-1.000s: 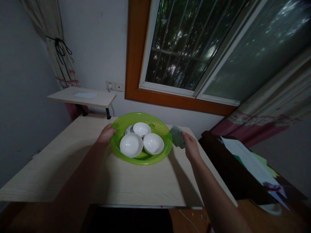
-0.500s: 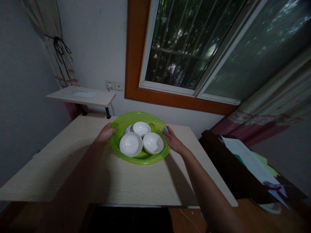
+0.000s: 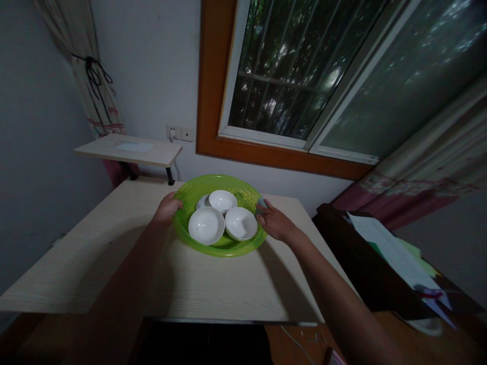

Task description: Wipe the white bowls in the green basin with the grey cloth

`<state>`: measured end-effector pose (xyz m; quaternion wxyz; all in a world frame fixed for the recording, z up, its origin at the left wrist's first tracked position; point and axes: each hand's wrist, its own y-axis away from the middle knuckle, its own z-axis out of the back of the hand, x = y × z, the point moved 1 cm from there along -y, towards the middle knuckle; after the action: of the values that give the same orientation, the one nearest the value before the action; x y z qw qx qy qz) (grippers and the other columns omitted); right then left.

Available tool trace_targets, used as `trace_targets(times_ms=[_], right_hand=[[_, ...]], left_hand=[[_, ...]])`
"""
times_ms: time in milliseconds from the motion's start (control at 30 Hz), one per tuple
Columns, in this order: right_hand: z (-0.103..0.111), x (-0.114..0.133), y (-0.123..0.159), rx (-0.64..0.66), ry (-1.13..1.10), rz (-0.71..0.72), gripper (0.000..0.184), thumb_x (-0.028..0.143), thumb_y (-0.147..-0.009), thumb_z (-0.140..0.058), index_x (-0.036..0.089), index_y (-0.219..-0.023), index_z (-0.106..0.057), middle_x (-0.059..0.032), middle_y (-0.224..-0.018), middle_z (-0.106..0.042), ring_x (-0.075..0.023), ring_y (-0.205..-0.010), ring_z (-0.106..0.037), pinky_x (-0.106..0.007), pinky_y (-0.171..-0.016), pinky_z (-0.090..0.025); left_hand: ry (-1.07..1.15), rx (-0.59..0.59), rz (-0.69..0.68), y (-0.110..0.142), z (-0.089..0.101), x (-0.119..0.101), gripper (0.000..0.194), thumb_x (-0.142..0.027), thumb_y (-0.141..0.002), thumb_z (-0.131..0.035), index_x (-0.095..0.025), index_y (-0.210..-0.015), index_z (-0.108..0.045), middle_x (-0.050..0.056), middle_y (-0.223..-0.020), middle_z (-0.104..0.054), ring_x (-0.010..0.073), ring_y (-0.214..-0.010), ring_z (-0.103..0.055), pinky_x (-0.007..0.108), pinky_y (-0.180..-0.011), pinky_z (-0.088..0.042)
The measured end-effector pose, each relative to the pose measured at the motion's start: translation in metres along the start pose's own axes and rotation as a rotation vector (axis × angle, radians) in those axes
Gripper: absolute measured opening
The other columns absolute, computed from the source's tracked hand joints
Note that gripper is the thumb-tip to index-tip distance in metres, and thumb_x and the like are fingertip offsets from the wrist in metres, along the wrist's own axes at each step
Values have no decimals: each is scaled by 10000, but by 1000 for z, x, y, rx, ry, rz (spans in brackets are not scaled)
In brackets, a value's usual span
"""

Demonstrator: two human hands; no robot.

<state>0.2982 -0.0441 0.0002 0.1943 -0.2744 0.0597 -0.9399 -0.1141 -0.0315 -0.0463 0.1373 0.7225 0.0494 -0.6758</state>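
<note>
A bright green plastic basin (image 3: 213,250) is on the light wooden table. Inside it are several white bowls: a front left bowl (image 3: 206,226), a front right bowl (image 3: 241,224) and a rear bowl (image 3: 223,201). Behind these, partly covered, shows a patterned dish (image 3: 202,202). My left hand (image 3: 167,208) is closed on the basin's left rim, thumb over the edge. At the right rim, my right hand (image 3: 274,220) grips the basin, with a small grey-blue piece (image 3: 261,204), perhaps cloth or sponge, at its fingers.
A small raised shelf (image 3: 133,148) with a paper on it stands at the table's (image 3: 213,294) back left. Wall sockets (image 3: 179,133) and a window (image 3: 281,81) are behind. To the right, a dark cabinet (image 3: 342,243) bears papers (image 3: 384,248) and scissors (image 3: 433,293).
Both hands keep their places on the basin, and the bowls stay put inside it. My right hand's fingers have shifted slightly around the grey-blue piece. The view has moved a little.
</note>
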Motion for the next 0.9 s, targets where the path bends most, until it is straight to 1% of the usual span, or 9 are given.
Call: trace_targets(times_ms=[100, 200, 267, 400, 600, 667, 733, 800, 900], right_hand=[[10, 15, 15, 268, 274, 49, 450, 411, -1092, -388, 232, -1172, -792, -82, -1436, -719, -341, -1633, -309, -649, -1322, -226], [21, 25, 22, 375, 391, 89, 568, 405, -1122, -255, 210, -1201, -783, -92, -1440, -714, -315, -1635, -310, -577, -1330, -251], [26, 27, 22, 399, 415, 124, 558, 393, -1118, -263, 218, -1191, -787, -85, -1430, -721, -304, -1626, -336, -537, -1325, -281], [28, 18, 9, 426, 455, 192, 543, 344, -1104, -276, 212, -1153, -801, -94, -1394, -742, -327, -1597, -392, -579, -1299, -317], [18, 0, -39, 464, 508, 239, 486, 326, -1086, -332, 237, -1083, -810, -87, -1302, -788, -276, -1552, -471, -494, -1284, -392], [12, -3, -54, 467, 583, 235, 483, 327, -1091, -328, 230, -1123, -799, -97, -1331, -775, -274, -1581, -428, -486, -1268, -417], [6, -6, -66, 443, 625, 213, 465, 367, -1098, -339, 243, -1222, -770, -79, -1436, -723, -284, -1609, -375, -502, -1255, -431], [1, -8, -72, 405, 602, 201, 461, 423, -1100, -355, 273, -1322, -730, -46, -1534, -653, -292, -1622, -345, -522, -1259, -427], [-2, -12, -70, 370, 514, 200, 506, 472, -1103, -339, 276, -1387, -708, -32, -1563, -624, -290, -1636, -311, -516, -1292, -386]], left_hand=[[20, -21, 2, 3, -2, -2, 476, -160, -526, -629, -152, -1000, -678, 25, -722, -705, 219, -602, -661, 285, -514, -492], [22, -35, -5, 5, -4, -3, 468, -158, -503, -615, -157, -967, -678, 27, -710, -705, 228, -594, -664, 285, -493, -492], [19, -33, -7, 4, -4, -3, 449, -154, -497, -614, -159, -941, -676, 31, -698, -702, 230, -583, -662, 286, -487, -491], [22, -13, -11, 2, -3, -1, 442, -141, -491, -620, -165, -929, -674, 45, -720, -718, 237, -583, -669, 295, -499, -498], [-4, 9, 1, 1, -2, -2, 474, -134, -501, -616, -167, -969, -682, 43, -729, -717, 238, -590, -671, 295, -505, -492], [-12, 10, 6, 1, -2, -3, 520, -131, -493, -603, -162, -1007, -678, 43, -743, -719, 240, -599, -674, 293, -508, -492], [-15, 11, 8, 2, -2, -4, 551, -129, -488, -590, -158, -1032, -674, 47, -761, -724, 243, -610, -682, 293, -514, -495], [-13, 8, 11, 2, -2, -4, 543, -132, -498, -589, -156, -1034, -670, 49, -765, -725, 242, -619, -687, 293, -525, -499], [8, 0, 11, 3, -3, -4, 516, -138, -502, -600, -158, -1013, -668, 46, -754, -720, 238, -617, -683, 291, -527, -497]])
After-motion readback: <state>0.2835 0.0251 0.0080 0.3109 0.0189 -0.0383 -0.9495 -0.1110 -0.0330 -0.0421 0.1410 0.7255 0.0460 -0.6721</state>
